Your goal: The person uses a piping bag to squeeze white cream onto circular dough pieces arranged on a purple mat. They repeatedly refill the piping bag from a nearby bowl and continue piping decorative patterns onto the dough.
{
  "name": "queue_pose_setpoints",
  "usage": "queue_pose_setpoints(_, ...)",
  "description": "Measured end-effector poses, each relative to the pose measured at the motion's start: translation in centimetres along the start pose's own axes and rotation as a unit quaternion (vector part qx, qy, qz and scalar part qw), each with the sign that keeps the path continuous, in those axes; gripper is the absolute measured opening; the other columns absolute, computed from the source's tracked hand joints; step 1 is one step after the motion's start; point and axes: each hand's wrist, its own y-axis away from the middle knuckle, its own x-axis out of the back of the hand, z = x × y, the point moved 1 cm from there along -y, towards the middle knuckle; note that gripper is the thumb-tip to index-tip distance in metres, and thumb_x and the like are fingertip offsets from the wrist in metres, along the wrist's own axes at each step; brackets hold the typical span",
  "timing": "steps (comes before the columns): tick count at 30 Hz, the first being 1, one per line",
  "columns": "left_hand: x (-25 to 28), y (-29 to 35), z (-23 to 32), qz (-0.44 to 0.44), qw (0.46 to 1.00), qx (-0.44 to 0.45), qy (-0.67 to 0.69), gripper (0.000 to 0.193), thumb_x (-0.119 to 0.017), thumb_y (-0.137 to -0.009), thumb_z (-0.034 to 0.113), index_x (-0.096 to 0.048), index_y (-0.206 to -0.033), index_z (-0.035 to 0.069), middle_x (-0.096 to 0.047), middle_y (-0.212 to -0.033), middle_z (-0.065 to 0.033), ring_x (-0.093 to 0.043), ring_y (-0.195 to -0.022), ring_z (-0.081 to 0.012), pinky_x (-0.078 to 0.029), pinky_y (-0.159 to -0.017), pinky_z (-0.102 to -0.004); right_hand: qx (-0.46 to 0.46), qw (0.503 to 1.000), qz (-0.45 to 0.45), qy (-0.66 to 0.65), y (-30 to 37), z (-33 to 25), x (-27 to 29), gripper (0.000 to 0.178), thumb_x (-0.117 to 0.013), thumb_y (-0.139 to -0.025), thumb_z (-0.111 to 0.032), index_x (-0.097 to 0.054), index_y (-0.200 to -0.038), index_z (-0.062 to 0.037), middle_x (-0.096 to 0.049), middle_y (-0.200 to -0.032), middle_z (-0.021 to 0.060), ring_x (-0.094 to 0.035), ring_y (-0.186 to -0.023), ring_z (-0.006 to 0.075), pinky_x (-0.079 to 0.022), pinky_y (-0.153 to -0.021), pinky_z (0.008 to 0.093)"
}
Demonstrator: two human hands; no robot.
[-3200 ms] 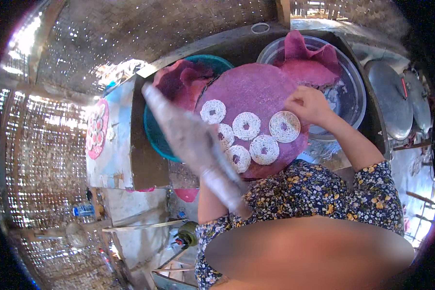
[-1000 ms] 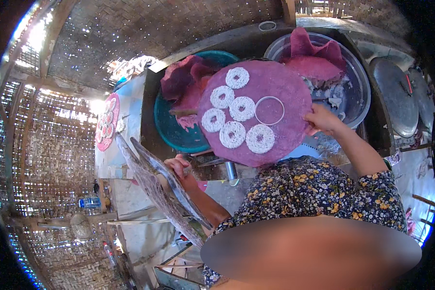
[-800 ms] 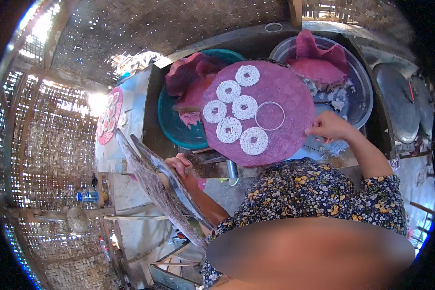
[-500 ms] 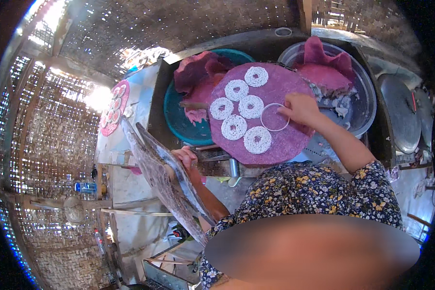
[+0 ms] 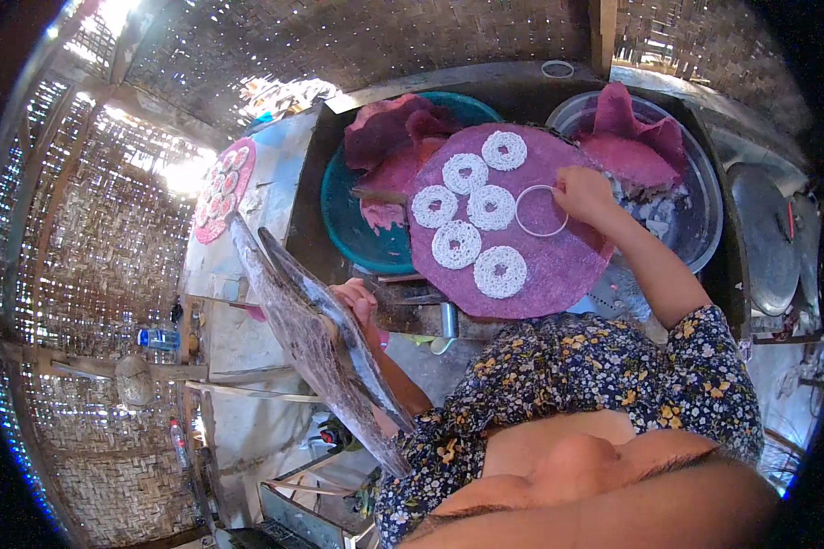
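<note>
In my right hand, the fingers pinch a thin white ring at its right edge. The ring lies over a round purple cloth mat, beside several white lacy rounds made of fine strands, with holes in their middles. My left hand is to the left of the mat, its fingers curled closed. A long, worn wooden frame partly covers that hand and forearm, and what the fingers grip is hidden.
Behind the mat stand a teal basin and a grey basin, both with pink cloth. Another pink mat with rounds lies on the left counter. A metal cylinder is below the mat. Large lids lean at right.
My right hand has moved the ring slightly away from me and to the right over the mat. My left hand stays by the wooden frame. The whole view has shifted a little.
</note>
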Motion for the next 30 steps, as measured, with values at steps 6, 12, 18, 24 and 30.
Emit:
queue_pose_setpoints(6,-1.8,-1.9,4.1,0.143,0.944,0.295,-0.034,0.020,-0.047,-0.084,0.012,-0.043,-0.101,0.004,-0.049,-0.065,-0.0067,-0.052,-0.063,-0.0184,-0.041,-0.081,-0.0428,0.039,0.997,0.027,-0.053,0.1,-1.8,1.9,0.025,-0.059,-0.075,-0.031,-0.059,-0.080,-0.0064,-0.060,-0.084,0.0122,-0.058,-0.077,0.0296,-0.046,-0.066,0.0403)
queue_pose_setpoints(12,-8.6,-4.3,-3.9,-0.041,0.955,-0.044,-0.290,0.051,-0.060,-0.074,0.024,-0.047,-0.119,0.005,-0.059,-0.104,-0.0142,-0.059,-0.093,-0.0276,-0.045,-0.082,-0.0387,0.144,0.766,-0.207,-0.591,6.6,-7.2,5.9,0.052,-0.043,-0.085,-0.051,-0.055,-0.099,-0.0023,-0.060,-0.085,0.0089,-0.060,-0.075,0.0187,-0.049,-0.063,0.0345)
queue_pose_setpoints(18,-14.7,-6.9,-3.7,-0.266,0.932,0.019,-0.248,0.047,-0.061,-0.071,0.037,-0.057,-0.105,0.006,-0.059,-0.102,-0.0140,-0.057,-0.095,-0.0272,-0.040,-0.088,-0.0427,-0.103,0.687,-0.306,-0.651,7.2,-2.6,6.9,0.057,-0.038,-0.086,-0.055,-0.055,-0.097,-0.0018,-0.059,-0.072,0.0076,-0.058,-0.056,0.0145,-0.048,-0.047,0.0268)
queue_pose_setpoints(24,-17.6,-12.3,-7.2,-0.040,0.686,0.396,0.609,0.066,-0.034,-0.080,0.063,-0.051,-0.115,0.009,-0.059,-0.085,-0.0084,-0.058,-0.085,-0.0265,-0.039,-0.084,-0.0443,-0.127,0.638,-0.380,-0.658,7.3,0.5,7.6,0.061,-0.028,-0.088,-0.052,-0.053,-0.098,0.0025,-0.062,-0.074,0.0156,-0.061,-0.056,0.0227,-0.050,-0.045,0.0321)
queue_pose_setpoints(30,-20.9,-10.5,-13.2,-0.019,0.681,0.385,0.622,0.070,-0.025,-0.080,0.068,-0.053,-0.110,0.011,-0.043,-0.054,0.0008,-0.045,-0.053,-0.0174,-0.041,-0.065,-0.0381,-0.164,0.752,-0.360,-0.527,5.0,2.0,8.5,0.065,-0.029,-0.085,-0.059,-0.056,-0.094,-0.0012,-0.061,-0.067,0.0115,-0.060,-0.051,0.0184,-0.050,-0.041,0.0285)
